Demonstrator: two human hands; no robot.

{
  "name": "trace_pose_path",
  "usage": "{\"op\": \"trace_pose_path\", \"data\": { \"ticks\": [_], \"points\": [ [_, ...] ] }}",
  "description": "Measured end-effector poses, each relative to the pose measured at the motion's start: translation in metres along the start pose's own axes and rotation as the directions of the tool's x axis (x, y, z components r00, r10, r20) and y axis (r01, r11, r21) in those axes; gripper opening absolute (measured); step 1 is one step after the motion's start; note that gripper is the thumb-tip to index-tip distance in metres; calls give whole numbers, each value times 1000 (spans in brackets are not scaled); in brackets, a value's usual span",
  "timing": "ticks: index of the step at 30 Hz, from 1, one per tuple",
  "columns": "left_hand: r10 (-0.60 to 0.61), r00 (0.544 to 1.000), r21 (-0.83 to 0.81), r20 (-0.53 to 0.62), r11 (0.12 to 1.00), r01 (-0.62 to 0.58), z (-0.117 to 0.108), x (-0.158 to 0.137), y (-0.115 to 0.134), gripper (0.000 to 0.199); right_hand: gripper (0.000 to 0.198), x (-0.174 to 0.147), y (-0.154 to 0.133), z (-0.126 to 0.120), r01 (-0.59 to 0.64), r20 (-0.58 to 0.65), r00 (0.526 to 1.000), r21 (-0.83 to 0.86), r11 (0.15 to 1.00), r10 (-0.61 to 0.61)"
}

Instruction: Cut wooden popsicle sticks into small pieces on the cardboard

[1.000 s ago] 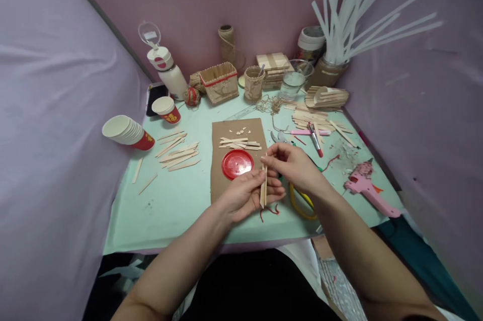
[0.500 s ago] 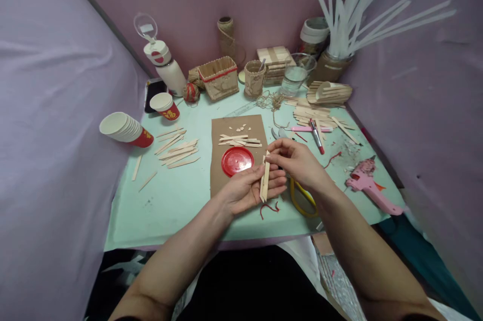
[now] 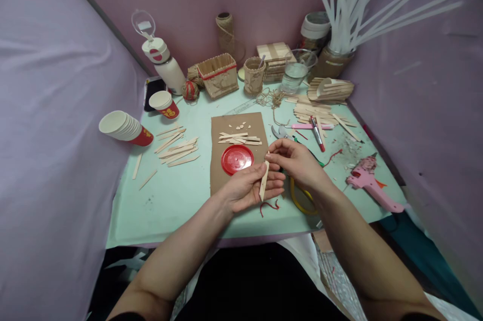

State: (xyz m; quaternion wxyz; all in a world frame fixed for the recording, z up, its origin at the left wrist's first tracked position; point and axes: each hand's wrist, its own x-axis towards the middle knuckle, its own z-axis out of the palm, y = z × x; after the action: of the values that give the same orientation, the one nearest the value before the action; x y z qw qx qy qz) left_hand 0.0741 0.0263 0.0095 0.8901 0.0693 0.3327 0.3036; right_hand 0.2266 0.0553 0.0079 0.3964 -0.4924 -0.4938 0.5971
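Observation:
Over the lower right of a brown cardboard sheet, my left hand is turned palm up with its thumb pressed on a wooden craft stick. The stick's near end is cut at a slant. My right hand pinches the far end of the stick between thumb and fingertips. Left of the hands lies a red plastic lid on the cardboard, with cut sticks and small wood chips beyond it. Yellow-handled cutters lie partly hidden under my right hand.
Loose sticks and stacked paper cups are on the left. A pink glue gun lies right, near a red marker. Along the back stand a white bottle, a stick basket and a water cup.
Two sticks showed side by side in my left palm; now they appear lined up as one. My hands have stayed in nearly the same place.

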Motion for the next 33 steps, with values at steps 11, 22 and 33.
{"op": "trace_pose_path", "data": {
  "ticks": [11, 22, 33],
  "points": [
    [292, 932, -112, -213, 941, -320, 10, -3, 10, 24, 14, -33, -3, 8, 427, -101, 845, -463, 777, -524],
    [404, 895, -69, -187, 904, -422, 14, -2, 2, 13, 12, -52, 6, 19, 503, 111, 800, -660, 558, -590],
    [416, 890, -15, -185, 904, -426, 15, -1, -7, 7, 11, -57, 8, 20, 454, 106, 822, -715, 532, -559]
  ]
}}
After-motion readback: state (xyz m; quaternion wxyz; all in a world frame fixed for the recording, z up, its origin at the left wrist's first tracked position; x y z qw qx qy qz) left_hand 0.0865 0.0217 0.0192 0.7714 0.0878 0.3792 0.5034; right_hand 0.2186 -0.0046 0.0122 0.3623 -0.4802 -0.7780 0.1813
